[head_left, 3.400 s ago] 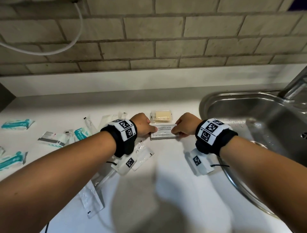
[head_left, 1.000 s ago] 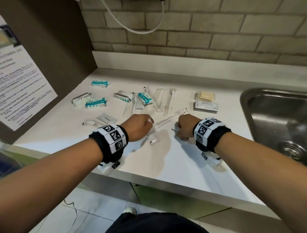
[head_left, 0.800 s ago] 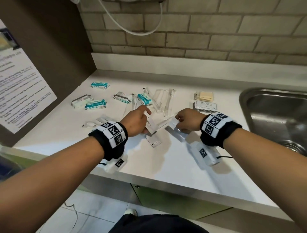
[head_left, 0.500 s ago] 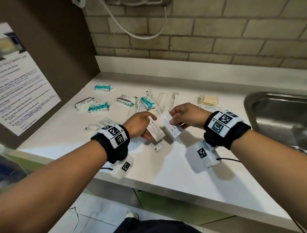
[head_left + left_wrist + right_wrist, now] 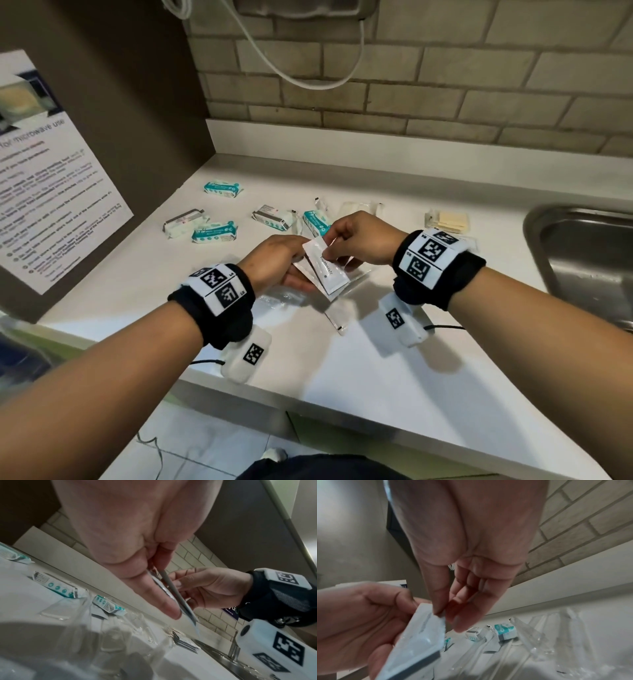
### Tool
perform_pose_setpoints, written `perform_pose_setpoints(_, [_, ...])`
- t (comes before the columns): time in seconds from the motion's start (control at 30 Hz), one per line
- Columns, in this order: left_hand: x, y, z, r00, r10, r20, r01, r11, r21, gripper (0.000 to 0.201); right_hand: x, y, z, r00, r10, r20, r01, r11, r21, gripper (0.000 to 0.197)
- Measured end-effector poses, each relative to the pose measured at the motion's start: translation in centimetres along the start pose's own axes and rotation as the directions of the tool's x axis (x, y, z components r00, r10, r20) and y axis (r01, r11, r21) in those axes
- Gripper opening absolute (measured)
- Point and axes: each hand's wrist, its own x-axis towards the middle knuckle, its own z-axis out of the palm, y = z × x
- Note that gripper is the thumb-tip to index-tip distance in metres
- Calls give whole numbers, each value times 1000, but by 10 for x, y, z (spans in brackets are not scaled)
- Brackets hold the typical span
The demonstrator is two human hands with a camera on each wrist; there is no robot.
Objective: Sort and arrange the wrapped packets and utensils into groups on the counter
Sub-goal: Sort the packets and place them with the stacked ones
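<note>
Both hands meet above the middle of the white counter [image 5: 394, 370]; the left hand [image 5: 274, 263] grasps the white sachets [image 5: 325, 270] from below, fingers under and thumb over; the right hand [image 5: 359, 240] pinches the upper end of the top sachet between thumb and fingertips. The sachets are held clear of the surface, stacked face to face; the left wrist view shows at least two flat edges pressed together, the exact count beyond that unclear.

On the counter behind the hands: five small wrapped packets, three teal-printed [image 5: 222, 189], [image 5: 214, 233], [image 5: 315, 222] and two showing their white backs [image 5: 184, 219], [image 5: 272, 216]; several clear-wrapped utensils [image 5: 359, 207] lie behind and under the hands, their number not countable, being overlapped and partly hidden; one clear wrapper strip [image 5: 335, 318] lies just in front of the hands.

One group of pale yellow packets [image 5: 447, 221] sits near the sink [image 5: 582, 253]; the right wrist covers whatever lies in front of it. One printed notice [image 5: 51, 192] hangs on the left panel.
</note>
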Motion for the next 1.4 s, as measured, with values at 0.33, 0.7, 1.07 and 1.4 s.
perform_pose_setpoints(0.33, [14, 4, -47, 965, 109, -239, 10, 894, 449, 57, 23, -17, -1, 995, -41, -88, 30, 992, -119, 11])
perform_pose_setpoints(0.7, [25, 13, -40, 982, 152, -116, -105, 935, 338, 18, 22, -16, -3, 993, -113, -24, 107, 978, -181, 24])
perform_pose_setpoints(1.07, [28, 17, -26, 968, 228, -108, -195, 948, 251, 11, 27, -10, -3, 975, -157, -156, 151, 987, -48, 20])
perform_pose_setpoints(1.4, [27, 14, -43, 961, 243, -133, -188, 924, 332, 25, 19, 1, 5, 966, 23, -256, -109, 940, -324, 31])
